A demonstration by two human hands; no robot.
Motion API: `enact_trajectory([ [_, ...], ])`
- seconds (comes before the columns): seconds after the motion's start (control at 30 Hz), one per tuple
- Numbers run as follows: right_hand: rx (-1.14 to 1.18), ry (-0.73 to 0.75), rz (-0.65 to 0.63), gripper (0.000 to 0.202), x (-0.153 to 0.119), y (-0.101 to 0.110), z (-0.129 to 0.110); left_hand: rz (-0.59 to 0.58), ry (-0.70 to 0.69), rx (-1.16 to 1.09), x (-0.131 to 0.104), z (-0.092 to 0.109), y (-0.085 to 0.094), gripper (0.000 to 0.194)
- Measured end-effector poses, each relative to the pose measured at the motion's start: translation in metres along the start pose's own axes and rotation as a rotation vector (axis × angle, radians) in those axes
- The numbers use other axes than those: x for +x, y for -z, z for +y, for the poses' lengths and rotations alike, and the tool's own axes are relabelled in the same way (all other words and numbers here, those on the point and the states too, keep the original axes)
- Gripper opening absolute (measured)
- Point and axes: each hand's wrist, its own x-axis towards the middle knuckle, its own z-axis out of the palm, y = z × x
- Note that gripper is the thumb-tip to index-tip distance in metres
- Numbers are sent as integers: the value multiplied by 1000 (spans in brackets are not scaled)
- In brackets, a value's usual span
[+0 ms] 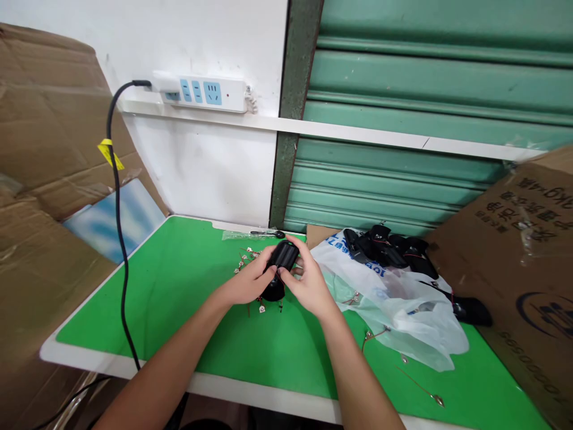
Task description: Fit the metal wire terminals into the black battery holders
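Note:
Between my two hands is a black plastic casing (285, 253) with a hollow, ridged face turned up. My left hand (249, 279) grips its left side, thumb near the lower end. My right hand (310, 279) holds the right side, with its thumb at the lower end too. Below the casing hangs a dark piece (274, 291), perhaps fabric; how it joins the casing is hidden. Small round parts on thin wires (244, 258) lie on the green tabletop (179, 298) beside and behind my left hand.
At the right, a white plastic bag (403, 316) lies under a heap of black pieces (389, 248). Loose wired parts (437, 399) are near the front right. Cardboard boxes (505, 286) flank the table. A black cable (120, 227) hangs from the wall power strip (201, 92).

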Motion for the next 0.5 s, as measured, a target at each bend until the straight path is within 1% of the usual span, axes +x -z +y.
enact_trajectory([
  [0.23, 45, -21, -27, 64, -1, 1, -2, -41, -7, -8, 0, -3, 3, 49],
  [0.5, 16, 25, 5, 65, -2, -2, 1, -16, -10, 34, 1, -2, 3, 50],
])
